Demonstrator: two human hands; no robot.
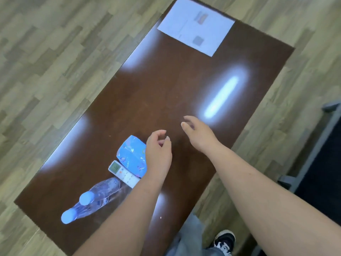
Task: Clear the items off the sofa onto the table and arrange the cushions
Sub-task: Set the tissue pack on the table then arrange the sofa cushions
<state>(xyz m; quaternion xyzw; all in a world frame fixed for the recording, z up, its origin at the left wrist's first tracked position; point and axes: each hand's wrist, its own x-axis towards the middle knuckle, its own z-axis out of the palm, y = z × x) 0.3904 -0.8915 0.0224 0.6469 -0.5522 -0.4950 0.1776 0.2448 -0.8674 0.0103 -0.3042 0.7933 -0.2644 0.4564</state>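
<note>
A dark brown table (166, 93) fills the middle of the head view. On its near left part lie a blue tissue pack (132, 156), a white remote control (122, 173) touching the pack, and two clear water bottles (96, 197) with blue caps. My left hand (158, 150) hovers just right of the tissue pack, fingers curled and apart, holding nothing. Further right, my right hand (198, 133) is over bare table with its fingers spread and nothing in it. The sofa and cushions are out of view.
A white sheet of paper (196, 26) lies at the table's far end. Wood-pattern floor (46, 71) surrounds the table. A dark piece of furniture with a grey frame (321, 145) stands at the right edge. My shoe (225, 239) is by the near table corner.
</note>
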